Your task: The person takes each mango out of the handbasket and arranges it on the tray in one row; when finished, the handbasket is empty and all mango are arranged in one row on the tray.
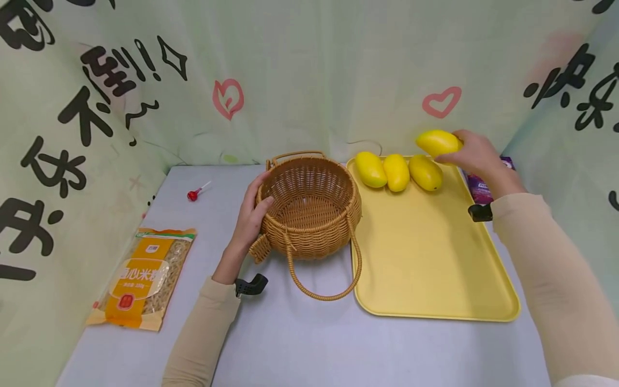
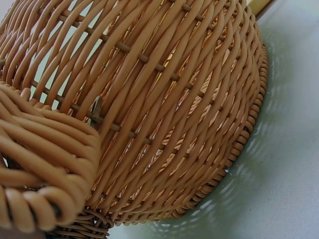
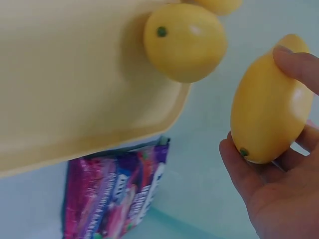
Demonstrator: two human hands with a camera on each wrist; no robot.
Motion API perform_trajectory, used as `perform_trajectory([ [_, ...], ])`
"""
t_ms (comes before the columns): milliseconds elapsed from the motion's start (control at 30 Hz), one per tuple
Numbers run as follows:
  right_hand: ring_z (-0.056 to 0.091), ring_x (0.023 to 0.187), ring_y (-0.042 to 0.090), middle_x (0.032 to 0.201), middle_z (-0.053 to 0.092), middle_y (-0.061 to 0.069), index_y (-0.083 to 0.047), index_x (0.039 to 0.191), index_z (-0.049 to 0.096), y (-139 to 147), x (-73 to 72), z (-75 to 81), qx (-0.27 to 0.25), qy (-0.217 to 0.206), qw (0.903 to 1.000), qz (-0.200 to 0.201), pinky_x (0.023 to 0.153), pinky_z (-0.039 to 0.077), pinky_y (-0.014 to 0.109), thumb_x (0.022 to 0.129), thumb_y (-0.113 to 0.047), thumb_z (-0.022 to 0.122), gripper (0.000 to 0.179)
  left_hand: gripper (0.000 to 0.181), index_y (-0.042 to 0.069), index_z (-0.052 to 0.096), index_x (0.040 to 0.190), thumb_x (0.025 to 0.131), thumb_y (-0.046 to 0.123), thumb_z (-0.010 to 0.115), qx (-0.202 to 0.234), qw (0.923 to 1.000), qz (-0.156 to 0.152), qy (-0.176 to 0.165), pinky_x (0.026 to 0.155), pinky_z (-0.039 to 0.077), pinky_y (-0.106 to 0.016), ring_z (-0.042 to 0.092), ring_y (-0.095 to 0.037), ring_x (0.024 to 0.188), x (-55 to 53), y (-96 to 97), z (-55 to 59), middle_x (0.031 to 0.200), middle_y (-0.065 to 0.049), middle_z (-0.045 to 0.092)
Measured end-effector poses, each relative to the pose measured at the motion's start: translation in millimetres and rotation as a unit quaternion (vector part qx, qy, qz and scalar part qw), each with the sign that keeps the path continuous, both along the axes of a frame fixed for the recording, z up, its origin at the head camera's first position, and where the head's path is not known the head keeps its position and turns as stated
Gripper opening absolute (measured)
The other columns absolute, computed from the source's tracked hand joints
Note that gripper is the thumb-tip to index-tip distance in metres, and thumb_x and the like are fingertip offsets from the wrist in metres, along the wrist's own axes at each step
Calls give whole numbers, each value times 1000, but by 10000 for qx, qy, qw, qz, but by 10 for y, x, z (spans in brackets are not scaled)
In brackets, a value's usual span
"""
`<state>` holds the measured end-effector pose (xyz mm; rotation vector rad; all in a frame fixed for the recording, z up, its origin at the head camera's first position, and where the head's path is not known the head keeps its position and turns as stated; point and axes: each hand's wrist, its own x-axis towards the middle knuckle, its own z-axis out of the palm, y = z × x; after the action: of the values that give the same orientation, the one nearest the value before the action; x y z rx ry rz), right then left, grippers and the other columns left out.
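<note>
My left hand (image 1: 251, 212) grips the left rim of a round wicker basket (image 1: 314, 244), its thumb over the rim. Inside, the woven floor shows, and the looped handle (image 1: 325, 297) hangs down in front. The left wrist view is filled by the basket's woven side (image 2: 164, 109). My right hand (image 1: 476, 156) holds a yellow mango (image 1: 437, 142) above the far right corner of a yellow tray (image 1: 430, 258); in the right wrist view thumb and fingers wrap this mango (image 3: 269, 107). Three more mangoes (image 1: 396, 173) lie along the tray's far edge.
A bag of grain-like food (image 1: 140, 279) lies at the left of the table, with a red lollipop (image 1: 192, 195) behind it. A purple packet (image 3: 117, 191) lies beyond the tray's right edge. Printed curtains (image 1: 309, 80) stand at the back and sides.
</note>
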<state>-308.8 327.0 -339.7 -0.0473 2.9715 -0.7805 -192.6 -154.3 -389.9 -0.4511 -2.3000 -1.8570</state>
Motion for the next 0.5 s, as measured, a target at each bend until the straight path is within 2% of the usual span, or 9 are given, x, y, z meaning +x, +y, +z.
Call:
perform_trajectory([
  [167, 42, 111, 46, 139, 42, 33, 6, 150, 29, 114, 67, -162, -194, -30, 9993, -332, 96, 39, 62, 92, -49, 62, 87, 58, 3, 30, 154, 99, 10, 44, 10, 10000, 1, -14, 121, 23, -54, 26, -32, 150, -2, -4, -5, 161, -17, 27],
  [367, 42, 106, 44, 131, 45, 31, 8, 145, 34, 172, 125, -355, -281, -49, 9970, -713, 89, 41, 57, 91, -54, 61, 87, 58, 3, 31, 154, 99, 12, 44, -4, 10000, 9, 18, 121, 23, -54, 25, -31, 150, -4, -13, -9, 161, -17, 27],
  [500, 40, 112, 47, 137, 40, 34, 8, 150, 26, 200, 177, -453, -376, -276, 9947, -914, 97, 40, 63, 91, -60, 56, 95, 58, 2, 30, 154, 99, 13, 44, -51, 10000, -18, 57, 122, 21, -54, 24, -31, 151, -7, -8, -8, 162, -18, 26],
])
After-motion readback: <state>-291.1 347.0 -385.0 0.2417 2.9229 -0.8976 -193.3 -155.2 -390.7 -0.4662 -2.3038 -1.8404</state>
